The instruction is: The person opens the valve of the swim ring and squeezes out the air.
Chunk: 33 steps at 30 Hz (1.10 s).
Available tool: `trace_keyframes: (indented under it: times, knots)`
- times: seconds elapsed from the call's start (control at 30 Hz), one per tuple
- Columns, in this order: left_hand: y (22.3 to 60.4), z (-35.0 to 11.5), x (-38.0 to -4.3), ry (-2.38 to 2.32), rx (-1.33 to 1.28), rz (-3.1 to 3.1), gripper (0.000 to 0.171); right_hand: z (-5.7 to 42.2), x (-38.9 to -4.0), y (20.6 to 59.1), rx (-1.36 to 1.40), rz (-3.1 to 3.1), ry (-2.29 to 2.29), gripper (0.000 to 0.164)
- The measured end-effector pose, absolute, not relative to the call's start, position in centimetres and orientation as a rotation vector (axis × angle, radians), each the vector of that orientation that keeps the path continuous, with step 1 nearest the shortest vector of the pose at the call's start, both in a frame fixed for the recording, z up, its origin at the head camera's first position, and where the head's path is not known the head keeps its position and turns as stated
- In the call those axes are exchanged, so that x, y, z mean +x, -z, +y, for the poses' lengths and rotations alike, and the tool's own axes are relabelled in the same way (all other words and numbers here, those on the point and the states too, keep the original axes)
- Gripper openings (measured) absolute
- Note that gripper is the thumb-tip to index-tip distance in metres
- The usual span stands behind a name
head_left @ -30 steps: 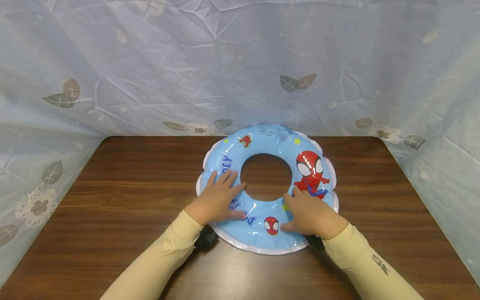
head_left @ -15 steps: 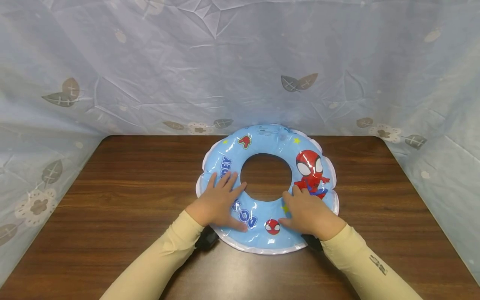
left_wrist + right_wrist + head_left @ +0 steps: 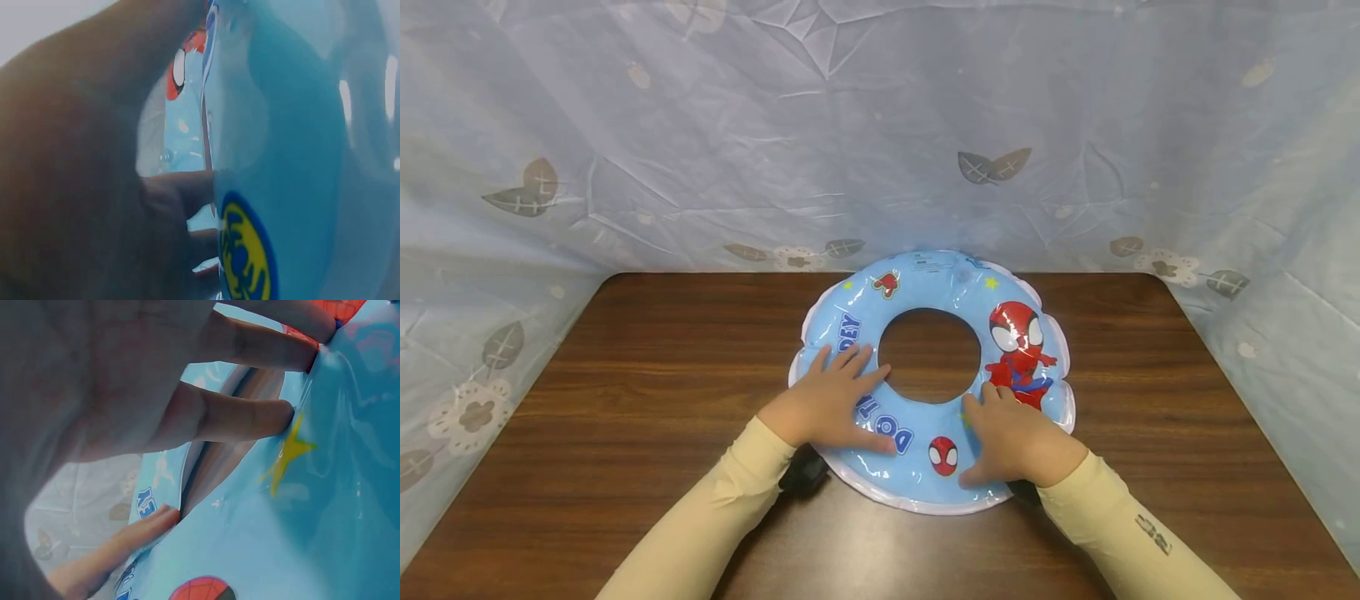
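Note:
A light-blue inflatable swim ring (image 3: 917,481) with a scalloped white edge lies flat on the wooden table, printed with a red cartoon figure, letters and stars. My left hand (image 3: 827,406) rests spread on its left side, covering some of the lettering. On the ring's lower right lies my right hand (image 3: 1018,437), with its fingertips touching the vinyl close to the red figure. The right wrist view shows those fingers (image 3: 244,419) pressing beside a yellow star. In the left wrist view the hand (image 3: 81,162) is dark and lies against the swim ring (image 3: 294,125).
The dark brown wooden table (image 3: 647,400) shows bare wood on both sides of the ring. A pale patterned curtain (image 3: 880,125) hangs behind and along the sides. The ring's far edge reaches the table's back edge by the curtain.
Both hands stay on the ring, which has hardly moved. My left thumb has shifted down over the letters, and my right thumb has spread a little away from the fingers.

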<state>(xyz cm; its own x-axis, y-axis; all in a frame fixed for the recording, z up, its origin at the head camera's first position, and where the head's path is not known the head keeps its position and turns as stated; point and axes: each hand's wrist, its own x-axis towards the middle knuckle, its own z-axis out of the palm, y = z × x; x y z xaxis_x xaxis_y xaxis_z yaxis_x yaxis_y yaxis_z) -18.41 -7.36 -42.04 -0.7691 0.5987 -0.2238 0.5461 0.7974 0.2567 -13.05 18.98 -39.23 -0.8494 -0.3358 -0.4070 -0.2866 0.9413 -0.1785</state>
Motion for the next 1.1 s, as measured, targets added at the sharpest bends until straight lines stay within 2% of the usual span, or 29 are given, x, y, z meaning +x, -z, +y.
trace_keyframes:
  times: [0.23,0.57,0.8,1.1]
  knots:
    - [42.0,-7.4,-18.7,-0.312,0.902,2.714,0.097,18.9,-13.1,39.4,-0.455,2.649,0.152,0.102]
    - [42.7,-6.8,-18.1,-0.168,0.875,2.717,0.111,19.1,-13.1,38.9,-0.447,2.645,0.147,0.102]
    - [42.7,-6.2,-17.3,-0.132,0.837,2.755,0.116,18.5,-12.6,38.5,-0.429,2.740,0.132,0.085]
    - [42.1,-4.9,-15.9,-0.088,0.776,2.795,0.120,17.6,-12.0,38.2,-0.591,2.753,0.188,0.072]
